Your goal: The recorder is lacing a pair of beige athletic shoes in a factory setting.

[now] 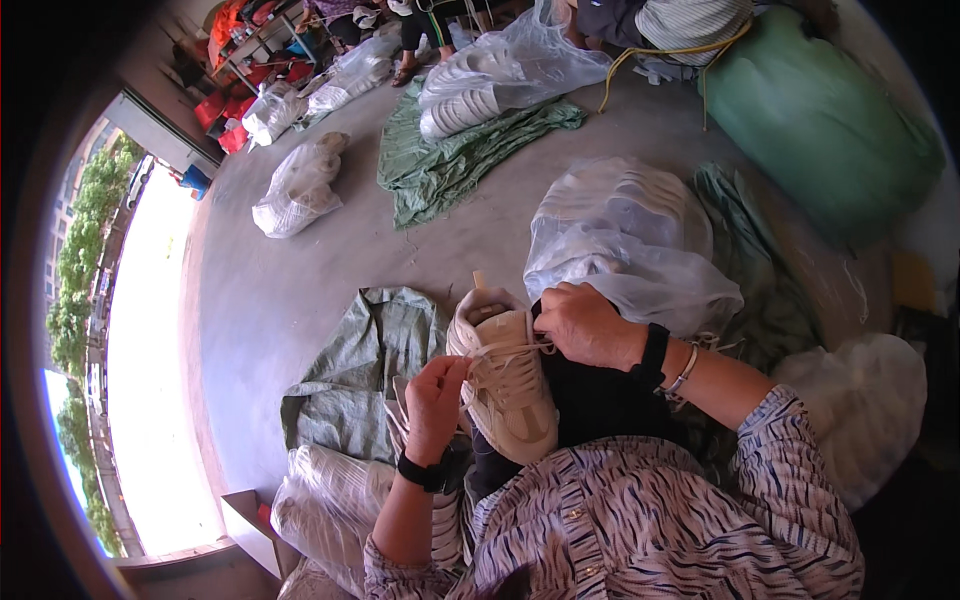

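Note:
A cream-coloured sneaker rests on my lap, its toe towards me and its tongue and collar facing away. Pale shoelaces cross its front. At the shoe's left side my left hand is closed, thumb and finger pinching a lace. My right hand is closed too, pinching the lace on the right side near the upper eyelets. A lace runs across the tongue between both hands. The fingertips of the right hand are partly hidden behind its knuckles.
Clear plastic bags of stacked pale shoes stand beyond my right hand and by my left forearm. Green woven sheets lie on the concrete floor. A large green sack sits far right. Other people sit at the back; a bright doorway opens left.

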A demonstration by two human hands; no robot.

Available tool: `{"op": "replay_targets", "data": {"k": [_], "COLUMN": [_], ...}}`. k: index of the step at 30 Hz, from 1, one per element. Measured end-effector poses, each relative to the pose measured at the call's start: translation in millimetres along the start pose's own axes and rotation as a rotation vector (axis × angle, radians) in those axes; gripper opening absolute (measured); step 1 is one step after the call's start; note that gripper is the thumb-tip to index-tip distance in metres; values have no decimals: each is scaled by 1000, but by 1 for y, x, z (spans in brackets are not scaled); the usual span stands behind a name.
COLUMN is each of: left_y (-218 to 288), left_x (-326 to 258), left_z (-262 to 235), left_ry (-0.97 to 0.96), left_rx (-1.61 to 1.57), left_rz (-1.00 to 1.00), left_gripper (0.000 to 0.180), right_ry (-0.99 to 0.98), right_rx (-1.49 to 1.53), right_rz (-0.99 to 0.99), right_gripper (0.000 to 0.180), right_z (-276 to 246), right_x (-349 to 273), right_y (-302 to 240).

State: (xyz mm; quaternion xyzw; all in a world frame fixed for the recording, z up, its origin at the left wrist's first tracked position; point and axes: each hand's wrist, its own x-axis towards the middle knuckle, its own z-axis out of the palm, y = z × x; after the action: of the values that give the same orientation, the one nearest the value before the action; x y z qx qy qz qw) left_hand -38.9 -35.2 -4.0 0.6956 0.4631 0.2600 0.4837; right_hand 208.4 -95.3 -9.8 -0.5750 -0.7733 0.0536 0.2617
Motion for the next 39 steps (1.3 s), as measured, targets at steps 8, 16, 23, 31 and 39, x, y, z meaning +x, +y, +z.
{"op": "replay_targets", "data": {"k": [8, 16, 23, 31, 39], "left_y": [-6, 10, 45, 5, -1], "left_x": [11, 20, 34, 39, 36], "left_z": [11, 6, 6, -11, -8], "left_ry": [20, -53, -74, -308, -290], "left_rx": [79, 130, 860, -54, -69], "left_rz": [125, 161, 584, -55, -49], "left_gripper": [17, 16, 13, 14, 14], "right_ry": [-125, -264, -314, -375, -398], "right_rx": [333, -2, -80, 246, 70], "right_rz": [267, -162, -285, 34, 234], "right_gripper": [19, 20, 14, 10, 14], "right_z": [-7, -12, -15, -2, 7], "right_x": [10, 25, 33, 33, 41], "right_y": [3, 11, 17, 15, -2]}}
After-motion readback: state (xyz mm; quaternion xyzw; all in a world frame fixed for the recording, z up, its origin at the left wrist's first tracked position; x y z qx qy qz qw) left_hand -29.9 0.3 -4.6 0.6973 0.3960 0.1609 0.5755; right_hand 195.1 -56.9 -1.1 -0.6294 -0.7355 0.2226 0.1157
